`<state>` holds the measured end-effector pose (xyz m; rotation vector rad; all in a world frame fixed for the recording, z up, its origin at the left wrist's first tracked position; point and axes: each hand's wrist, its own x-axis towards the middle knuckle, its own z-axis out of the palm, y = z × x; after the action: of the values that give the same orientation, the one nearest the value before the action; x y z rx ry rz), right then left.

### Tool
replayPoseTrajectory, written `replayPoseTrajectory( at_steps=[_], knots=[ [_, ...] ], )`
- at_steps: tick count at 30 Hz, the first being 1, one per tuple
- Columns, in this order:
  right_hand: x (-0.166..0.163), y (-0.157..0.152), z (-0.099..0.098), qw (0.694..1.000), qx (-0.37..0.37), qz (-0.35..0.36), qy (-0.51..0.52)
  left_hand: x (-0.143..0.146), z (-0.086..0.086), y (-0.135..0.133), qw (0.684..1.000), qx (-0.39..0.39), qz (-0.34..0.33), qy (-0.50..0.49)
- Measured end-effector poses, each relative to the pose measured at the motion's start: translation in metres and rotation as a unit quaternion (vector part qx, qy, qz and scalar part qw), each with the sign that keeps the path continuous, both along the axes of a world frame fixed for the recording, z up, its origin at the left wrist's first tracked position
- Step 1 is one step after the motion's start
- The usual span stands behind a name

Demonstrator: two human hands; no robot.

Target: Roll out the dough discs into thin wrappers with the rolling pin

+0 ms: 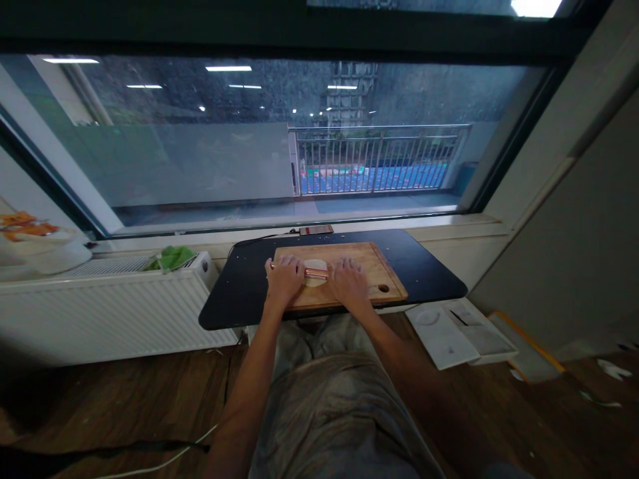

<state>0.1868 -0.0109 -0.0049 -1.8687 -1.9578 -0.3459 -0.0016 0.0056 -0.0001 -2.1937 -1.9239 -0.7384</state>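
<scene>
A round, flat piece of pale dough [315, 264] lies on the wooden cutting board [387, 269], between the two hands and near the middle of the board. A slim, shiny rolling pin [316, 273] passes across this dough, on top of it. The left hand [286, 279] is laid over the left part of the pin, just beside the dough; the right hand [350, 279] is at the pin's right side, with its fingers spread over the board. I cannot tell whether the fingers of either hand close around the pin. The board rests on the black table [432, 269], and its hole [383, 288] is to the right of the right hand.
</scene>
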Motion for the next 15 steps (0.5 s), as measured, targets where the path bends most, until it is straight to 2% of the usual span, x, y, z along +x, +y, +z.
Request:
replayPoseTrajectory(
  at_steps=[8, 15],
  knots=[
    [0.003, -0.018, -0.008, 0.999, 0.014, 0.046, -0.012, -0.009, -0.004, 0.003, 0.999, -0.012, -0.021, -0.022],
    [0.001, -0.041, -0.004, 0.998, 0.009, 0.069, -0.001, -0.015, -0.007, 0.002, 1.0, -0.01, -0.017, -0.022]
  ],
)
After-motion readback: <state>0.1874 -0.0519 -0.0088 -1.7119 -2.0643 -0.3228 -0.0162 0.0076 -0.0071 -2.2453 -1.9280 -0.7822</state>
